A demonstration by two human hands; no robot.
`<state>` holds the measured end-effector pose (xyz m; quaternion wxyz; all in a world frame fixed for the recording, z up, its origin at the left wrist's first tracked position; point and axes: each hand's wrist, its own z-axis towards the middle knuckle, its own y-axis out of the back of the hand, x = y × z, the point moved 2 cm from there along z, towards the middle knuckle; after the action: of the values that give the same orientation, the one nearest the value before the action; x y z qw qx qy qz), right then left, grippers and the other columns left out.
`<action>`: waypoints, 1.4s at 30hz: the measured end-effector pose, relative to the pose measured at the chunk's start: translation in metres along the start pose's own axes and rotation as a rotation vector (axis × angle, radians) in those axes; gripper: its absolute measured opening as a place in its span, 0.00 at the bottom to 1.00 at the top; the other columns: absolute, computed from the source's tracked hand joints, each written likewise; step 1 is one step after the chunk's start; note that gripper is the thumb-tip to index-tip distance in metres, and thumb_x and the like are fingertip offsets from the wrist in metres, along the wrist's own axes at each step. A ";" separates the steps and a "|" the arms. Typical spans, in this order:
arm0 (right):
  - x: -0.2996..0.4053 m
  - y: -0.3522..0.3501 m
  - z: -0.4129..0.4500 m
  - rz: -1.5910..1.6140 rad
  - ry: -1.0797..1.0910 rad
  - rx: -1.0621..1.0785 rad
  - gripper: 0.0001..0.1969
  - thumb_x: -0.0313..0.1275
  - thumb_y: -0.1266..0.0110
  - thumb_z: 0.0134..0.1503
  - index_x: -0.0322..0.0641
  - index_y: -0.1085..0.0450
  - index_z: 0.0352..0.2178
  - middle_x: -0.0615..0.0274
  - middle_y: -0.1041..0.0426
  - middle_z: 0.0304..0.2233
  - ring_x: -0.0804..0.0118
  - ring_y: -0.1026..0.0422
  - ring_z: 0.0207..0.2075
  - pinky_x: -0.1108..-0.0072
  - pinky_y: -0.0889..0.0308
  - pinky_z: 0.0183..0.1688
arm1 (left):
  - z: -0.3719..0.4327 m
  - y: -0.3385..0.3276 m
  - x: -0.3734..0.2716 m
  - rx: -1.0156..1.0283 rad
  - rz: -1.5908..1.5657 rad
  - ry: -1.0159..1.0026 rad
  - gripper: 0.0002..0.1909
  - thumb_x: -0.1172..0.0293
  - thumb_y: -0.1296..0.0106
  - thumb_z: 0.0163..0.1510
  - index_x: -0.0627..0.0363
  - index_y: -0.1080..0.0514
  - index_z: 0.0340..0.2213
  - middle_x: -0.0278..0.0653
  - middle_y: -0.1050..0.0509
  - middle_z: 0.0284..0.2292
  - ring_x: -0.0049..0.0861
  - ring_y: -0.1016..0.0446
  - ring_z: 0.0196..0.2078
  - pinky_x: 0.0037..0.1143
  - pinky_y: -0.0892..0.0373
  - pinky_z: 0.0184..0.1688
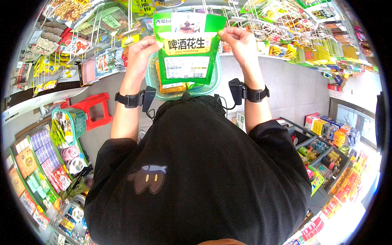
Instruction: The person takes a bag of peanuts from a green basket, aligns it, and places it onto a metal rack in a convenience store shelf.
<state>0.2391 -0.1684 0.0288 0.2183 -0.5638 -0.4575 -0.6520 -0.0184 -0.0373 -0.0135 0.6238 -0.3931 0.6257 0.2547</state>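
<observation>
A green and white snack bag of peanuts (pixel 187 69) is held upright and spread flat between my two hands. My left hand (pixel 141 53) pinches its left edge, thumb on the printed face. On the opposite edge, near the top corner, my right hand (pixel 238 41) pinches the bag between thumb and fingers. Behind and below the bag is a light teal plastic basket (pixel 216 76), close against my body. An orange-brown package (pixel 173 88) and a green package (pixel 196 87) lie in it, partly hidden by the bag.
Snack packets hang on the wire hooks of a shelf (pixel 269 49) ahead. To the left are a red plastic stool (pixel 105 111) and a green basket (pixel 80 122) holding packets. Grey bins (pixel 318 147) with small goods stand at the right. Part of a person shows at the lower left.
</observation>
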 end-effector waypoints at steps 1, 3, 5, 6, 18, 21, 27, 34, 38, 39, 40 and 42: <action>-0.001 -0.001 0.001 0.004 0.001 0.004 0.11 0.29 0.41 0.53 0.31 0.25 0.34 0.62 0.22 0.29 0.80 0.27 0.30 0.88 0.34 0.35 | 0.000 0.000 0.000 -0.001 0.007 0.005 0.03 0.78 0.44 0.48 0.65 0.24 0.26 0.35 0.26 0.36 0.18 0.29 0.37 0.19 0.38 0.44; -0.006 -0.002 0.002 0.009 0.003 0.007 0.11 0.29 0.41 0.53 0.31 0.25 0.34 0.62 0.22 0.29 0.80 0.27 0.30 0.88 0.33 0.35 | 0.000 0.000 0.000 -0.003 -0.009 0.017 0.03 0.78 0.44 0.48 0.65 0.24 0.26 0.34 0.26 0.36 0.18 0.29 0.37 0.18 0.38 0.44; -0.013 -0.004 0.005 0.046 0.051 -0.033 0.12 0.32 0.39 0.50 0.32 0.24 0.33 0.60 0.21 0.26 0.78 0.25 0.28 0.85 0.32 0.32 | -0.002 0.000 0.001 -0.005 -0.025 0.030 0.02 0.78 0.44 0.48 0.65 0.25 0.26 0.34 0.26 0.36 0.18 0.30 0.37 0.18 0.38 0.44; -0.019 -0.005 0.008 0.046 0.053 -0.035 0.12 0.32 0.39 0.50 0.32 0.24 0.33 0.60 0.21 0.26 0.78 0.25 0.28 0.85 0.32 0.32 | -0.002 -0.001 0.002 0.000 -0.036 -0.008 0.02 0.79 0.43 0.48 0.66 0.25 0.25 0.34 0.26 0.35 0.18 0.30 0.37 0.19 0.38 0.44; -0.008 -0.023 0.003 -0.260 0.289 -0.068 0.13 0.33 0.38 0.49 0.40 0.25 0.36 0.61 0.23 0.32 0.72 0.25 0.34 0.80 0.31 0.38 | -0.004 -0.017 0.000 -0.092 0.563 -0.283 0.05 0.76 0.40 0.43 0.65 0.25 0.23 0.39 0.25 0.34 0.27 0.26 0.39 0.24 0.34 0.45; 0.006 -0.046 -0.003 -0.246 0.401 -0.003 0.12 0.35 0.38 0.49 0.39 0.24 0.33 0.61 0.23 0.32 0.69 0.25 0.36 0.78 0.31 0.40 | -0.007 -0.026 -0.002 -0.158 0.731 -0.356 0.04 0.77 0.39 0.43 0.64 0.25 0.23 0.38 0.25 0.34 0.27 0.26 0.38 0.24 0.34 0.44; 0.030 -0.091 0.002 -0.360 0.331 0.018 0.16 0.42 0.38 0.47 0.40 0.25 0.27 0.56 0.23 0.26 0.59 0.24 0.29 0.73 0.30 0.33 | -0.002 -0.040 0.005 -0.207 0.701 -0.414 0.04 0.76 0.39 0.40 0.62 0.25 0.21 0.39 0.24 0.31 0.33 0.26 0.37 0.29 0.31 0.42; 0.037 -0.098 -0.001 -0.486 0.362 -0.124 0.09 0.35 0.42 0.45 0.41 0.25 0.23 0.55 0.24 0.23 0.53 0.25 0.27 0.68 0.31 0.32 | -0.005 -0.060 0.003 -0.280 0.661 -0.527 0.05 0.78 0.38 0.38 0.63 0.25 0.20 0.40 0.25 0.27 0.34 0.25 0.32 0.28 0.31 0.37; 0.042 -0.096 -0.001 -0.430 0.368 -0.027 0.09 0.34 0.43 0.48 0.40 0.25 0.28 0.56 0.22 0.28 0.57 0.23 0.30 0.72 0.29 0.33 | -0.009 -0.058 0.008 -0.307 0.637 -0.532 0.06 0.78 0.38 0.37 0.63 0.24 0.22 0.39 0.25 0.27 0.34 0.26 0.32 0.28 0.31 0.37; 0.041 -0.096 0.000 -0.435 0.382 -0.012 0.09 0.34 0.43 0.48 0.40 0.25 0.28 0.56 0.22 0.28 0.57 0.23 0.30 0.72 0.29 0.33 | -0.010 -0.057 0.008 -0.314 0.637 -0.540 0.06 0.77 0.38 0.37 0.62 0.24 0.22 0.39 0.25 0.28 0.33 0.26 0.33 0.29 0.32 0.37; 0.042 -0.095 -0.001 -0.424 0.444 -0.058 0.09 0.33 0.43 0.48 0.39 0.25 0.28 0.56 0.23 0.28 0.57 0.23 0.30 0.72 0.29 0.33 | -0.012 -0.055 0.007 -0.329 0.677 -0.566 0.06 0.77 0.38 0.39 0.61 0.23 0.23 0.38 0.24 0.28 0.33 0.26 0.33 0.29 0.32 0.38; 0.044 -0.091 -0.002 -0.411 0.557 -0.152 0.07 0.31 0.42 0.49 0.38 0.25 0.28 0.54 0.23 0.27 0.57 0.23 0.29 0.73 0.29 0.34 | -0.014 -0.054 0.002 -0.363 0.674 -0.633 0.06 0.77 0.38 0.39 0.61 0.23 0.24 0.38 0.24 0.29 0.33 0.26 0.33 0.29 0.32 0.38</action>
<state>0.1535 -0.1158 0.0382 0.1565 -0.2751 -0.4345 -0.8432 0.0170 -0.0794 -0.0048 0.5876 -0.1747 0.4433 0.6540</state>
